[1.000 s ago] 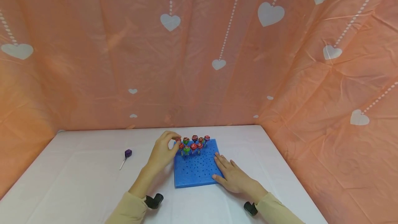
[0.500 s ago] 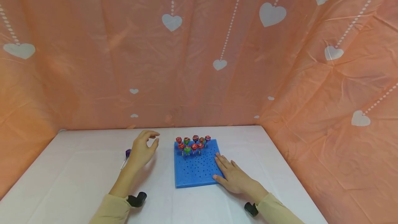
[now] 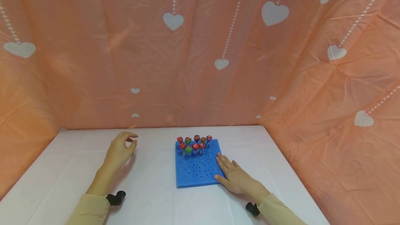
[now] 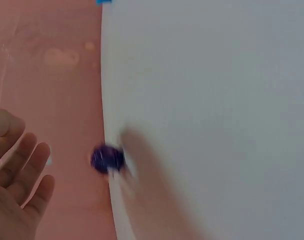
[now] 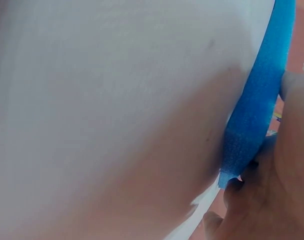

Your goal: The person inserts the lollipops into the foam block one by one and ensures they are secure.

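Observation:
My left hand (image 3: 118,152) hovers over the left part of the table with its fingers loosely bent and nothing in them. A lollipop in a dark purple wrapper (image 4: 107,159) lies just beyond those fingers in the left wrist view; in the head view the hand covers nearly all of it. My right hand (image 3: 235,178) rests with fingers spread on the right edge of a blue foam board (image 3: 200,179), pierced with many small holes. Several wrapped lollipops (image 3: 196,147) stand upright in two rows at the board's far side, red, green and dark ones among them.
A white cloth (image 3: 150,197) covers the table. Behind it and along the sides hangs an orange curtain (image 3: 200,93) printed with white hearts. Black wrist devices (image 3: 116,198) are worn at both cuffs.
My left hand has let go of a red lollipop at the board's far left corner and moved left, over the purple lollipop. The right hand stays on the board.

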Tool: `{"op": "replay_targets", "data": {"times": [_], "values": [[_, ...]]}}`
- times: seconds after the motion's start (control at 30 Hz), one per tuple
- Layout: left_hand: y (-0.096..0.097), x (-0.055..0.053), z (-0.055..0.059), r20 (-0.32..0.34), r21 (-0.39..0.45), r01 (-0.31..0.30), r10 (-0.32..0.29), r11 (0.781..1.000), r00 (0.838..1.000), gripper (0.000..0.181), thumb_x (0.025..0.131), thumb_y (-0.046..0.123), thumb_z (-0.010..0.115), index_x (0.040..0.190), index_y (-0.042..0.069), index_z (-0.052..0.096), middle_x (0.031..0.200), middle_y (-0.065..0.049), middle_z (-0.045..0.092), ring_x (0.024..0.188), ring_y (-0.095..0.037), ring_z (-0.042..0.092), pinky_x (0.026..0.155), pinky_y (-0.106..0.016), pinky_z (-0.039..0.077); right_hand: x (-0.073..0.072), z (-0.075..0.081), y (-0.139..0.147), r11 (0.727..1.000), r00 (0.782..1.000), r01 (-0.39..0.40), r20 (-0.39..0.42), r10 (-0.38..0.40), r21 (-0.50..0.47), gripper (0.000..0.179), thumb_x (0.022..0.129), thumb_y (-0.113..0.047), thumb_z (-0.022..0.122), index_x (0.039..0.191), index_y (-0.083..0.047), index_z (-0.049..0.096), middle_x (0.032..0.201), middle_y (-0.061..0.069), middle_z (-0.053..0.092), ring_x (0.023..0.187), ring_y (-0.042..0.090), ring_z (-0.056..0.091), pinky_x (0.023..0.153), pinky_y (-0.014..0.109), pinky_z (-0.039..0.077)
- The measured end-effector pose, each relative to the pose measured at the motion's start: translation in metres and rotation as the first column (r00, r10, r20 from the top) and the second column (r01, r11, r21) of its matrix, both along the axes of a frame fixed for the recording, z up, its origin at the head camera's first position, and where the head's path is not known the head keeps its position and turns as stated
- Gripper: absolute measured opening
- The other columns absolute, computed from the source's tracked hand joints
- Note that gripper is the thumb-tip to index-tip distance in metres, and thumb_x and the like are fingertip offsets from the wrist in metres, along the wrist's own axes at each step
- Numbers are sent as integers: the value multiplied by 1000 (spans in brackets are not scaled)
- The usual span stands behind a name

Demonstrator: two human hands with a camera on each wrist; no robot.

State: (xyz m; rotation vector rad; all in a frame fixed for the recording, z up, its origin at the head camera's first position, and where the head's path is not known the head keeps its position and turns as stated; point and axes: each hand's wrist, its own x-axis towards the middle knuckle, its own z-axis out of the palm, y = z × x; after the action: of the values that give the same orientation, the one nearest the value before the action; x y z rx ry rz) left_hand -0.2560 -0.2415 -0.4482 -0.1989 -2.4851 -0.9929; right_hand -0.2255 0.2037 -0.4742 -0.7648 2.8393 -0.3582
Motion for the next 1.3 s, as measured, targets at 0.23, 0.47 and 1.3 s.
{"op": "replay_targets", "data": {"times": [0.23, 0.47, 1.3], "values": [[-27, -3, -3, 109, -94, 36, -25, 995, 994, 23, 96, 7, 66, 117, -3, 70, 120, -25, 66, 97, -40, 69, 77, -55, 55, 1, 2, 1, 1000, 1000, -2, -10, 2, 3, 80, 107, -56, 44, 164, -4, 23, 173, 12, 15, 158, 34, 18, 125, 60, 19], [-38, -5, -7, 197, -133, 74, -47, 988, 979, 25, 96, 11, 67, 116, -2, 71, 119, -25, 66, 93, -34, 69, 73, -49, 55, 0, 0, 1, 1000, 1000, -1, -6, 1, -2, 81, 107, -58, 43, 165, -4, 22, 174, 11, 14, 159, 34, 17, 125, 60, 19], [-39, -5, -9, 364, -152, 201, -134, 968, 922, 20, 97, 9, 67, 114, -2, 71, 101, -15, 73, 94, -31, 69, 83, -55, 55, 1, 1, 0, 1000, 1000, 2, -1, -2, -17, 80, 107, -56, 44, 164, -4, 23, 174, 11, 14, 158, 34, 19, 125, 60, 19]]}}
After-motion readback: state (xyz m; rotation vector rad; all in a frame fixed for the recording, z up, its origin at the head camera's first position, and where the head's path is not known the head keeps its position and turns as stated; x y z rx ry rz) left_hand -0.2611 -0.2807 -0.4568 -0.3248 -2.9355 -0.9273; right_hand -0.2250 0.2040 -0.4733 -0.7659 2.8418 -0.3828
